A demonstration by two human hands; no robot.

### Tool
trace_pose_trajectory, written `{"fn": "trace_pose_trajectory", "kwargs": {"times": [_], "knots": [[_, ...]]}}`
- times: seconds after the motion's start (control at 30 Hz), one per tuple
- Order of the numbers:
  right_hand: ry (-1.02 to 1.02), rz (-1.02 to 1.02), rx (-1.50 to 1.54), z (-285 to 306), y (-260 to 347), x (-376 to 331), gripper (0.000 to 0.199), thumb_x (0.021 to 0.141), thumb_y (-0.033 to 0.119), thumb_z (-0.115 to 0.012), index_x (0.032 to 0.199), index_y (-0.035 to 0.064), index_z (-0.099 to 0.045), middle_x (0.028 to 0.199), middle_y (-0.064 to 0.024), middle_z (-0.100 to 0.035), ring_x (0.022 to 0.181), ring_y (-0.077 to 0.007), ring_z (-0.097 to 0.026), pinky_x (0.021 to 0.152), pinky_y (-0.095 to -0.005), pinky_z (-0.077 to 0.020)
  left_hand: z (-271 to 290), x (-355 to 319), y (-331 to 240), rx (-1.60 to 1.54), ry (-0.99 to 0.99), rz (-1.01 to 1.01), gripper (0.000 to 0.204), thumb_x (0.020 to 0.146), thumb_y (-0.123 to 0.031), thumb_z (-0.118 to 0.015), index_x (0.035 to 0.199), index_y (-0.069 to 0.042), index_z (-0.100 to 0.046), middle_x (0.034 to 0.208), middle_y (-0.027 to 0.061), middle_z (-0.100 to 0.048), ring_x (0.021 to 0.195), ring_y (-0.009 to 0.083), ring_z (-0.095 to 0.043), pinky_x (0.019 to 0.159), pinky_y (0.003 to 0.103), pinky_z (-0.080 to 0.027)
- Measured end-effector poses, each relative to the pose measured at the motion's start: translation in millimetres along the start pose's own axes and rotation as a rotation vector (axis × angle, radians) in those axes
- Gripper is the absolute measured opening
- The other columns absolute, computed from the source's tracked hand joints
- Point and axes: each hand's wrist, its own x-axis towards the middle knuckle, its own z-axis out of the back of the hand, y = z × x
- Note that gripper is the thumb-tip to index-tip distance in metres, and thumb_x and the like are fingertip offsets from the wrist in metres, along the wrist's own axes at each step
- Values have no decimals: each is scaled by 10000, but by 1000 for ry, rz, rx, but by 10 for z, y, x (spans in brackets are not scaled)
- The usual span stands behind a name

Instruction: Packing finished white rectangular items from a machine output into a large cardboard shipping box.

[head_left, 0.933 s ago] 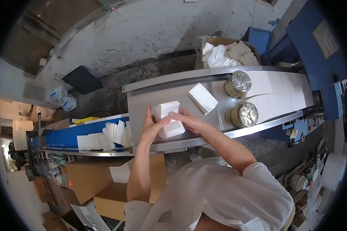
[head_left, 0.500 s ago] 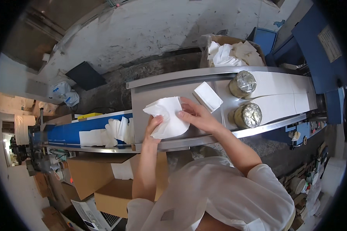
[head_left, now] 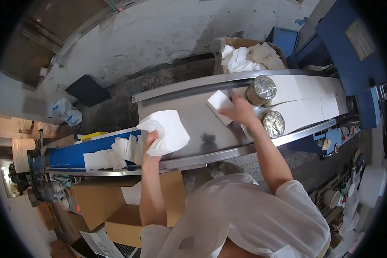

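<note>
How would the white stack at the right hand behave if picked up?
The white stack would probably flex: the similar-looking white bundle in the left hand looks creased and curved. Lying flat and low, the stack seems unlikely to roll or tip.

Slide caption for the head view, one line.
Left hand holding white sheets, right hand at a white stack near two cylinders on a metal table.
</note>
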Motion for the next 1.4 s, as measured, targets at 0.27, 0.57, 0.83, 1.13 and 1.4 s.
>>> {"fn": "trace_pose_trajectory", "kwargs": {"times": [0.27, 0.57, 0.83, 1.13, 1.4], "knots": [[200, -131, -5, -79, 19, 103, 789, 645, 431, -862, 1219, -36, -589, 1221, -260, -610, 1158, -392, -613, 970, -448, -508, -102, -53, -412, 521, -225, -129, 939, 810, -172, -715, 1564, -3, -182, 1326, 176, -565, 1183, 266, -589, 1005, 382, -488], [-3, -42, -52, -261, 106, -16, 807, 653, 356, -860, 1291, -22, -542, 1153, -272, -657, 1101, -405, -633, 944, -453, -507, -524, 77, -202, 1607, -420, -8, 1201, 688, -301, -822, 1573, 7, -72, 1337, 296, -531, 1197, 395, -575, 1034, 434, -461], [-77, 13, 230, -202, 116, -254, 910, 752, 312, -825, 1473, 8, -361, 1114, -256, -679, 1008, -441, -662, 894, -489, -521, -859, 19, 21, 1904, -627, 36, 1227, 721, -515, -818, 1563, 3, -93, 1366, 388, -442, 1223, 496, -522, 1046, 495, -435], [-155, 218, 94, -425, 452, -601, 886, 795, 221, -774, 1498, -12, -288, 1077, -231, -647, 962, -420, -649, 798, -499, -539, -796, -10, 121, 1863, -645, -1, 1207, 780, -599, -753, 1570, 15, -80, 1410, 410, -389, 1308, 544, -436, 1083, 561, -383], [-53, 274, 182, -609, 603, -661, 940, 792, 305, -805, 1500, -32, -286, 1048, -195, -624, 932, -374, -644, 792, -457, -543, -842, -24, 157, 1855, -661, -2, 1222, 766, -623, -753, 1570, 9, -83, 1432, 427, -357, 1314, 558, -425, 1083, 574, -378]]}}
